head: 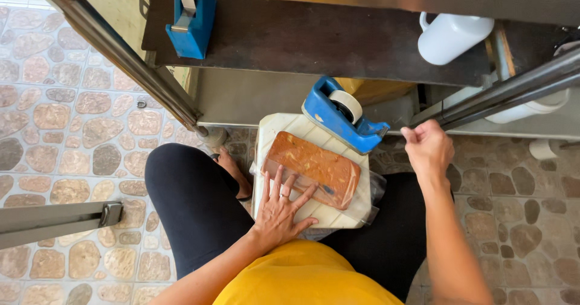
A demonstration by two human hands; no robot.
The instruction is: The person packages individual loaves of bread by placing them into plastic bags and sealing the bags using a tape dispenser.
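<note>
A brown oblong slab wrapped in clear film lies on a white ribbed tray across my lap. My left hand rests flat on the slab's near end, fingers spread, a ring on one finger. A blue tape dispenser with a white roll stands on the tray's far edge. My right hand is closed just right of the dispenser, pinching what looks like a strip of clear tape pulled from it; the tape itself is hard to see.
A second blue tape dispenser and a white jug sit on a dark shelf ahead. Slanting metal bars frame the cart. Another metal bar juts in at left. Pebble-pattern floor tiles surround me.
</note>
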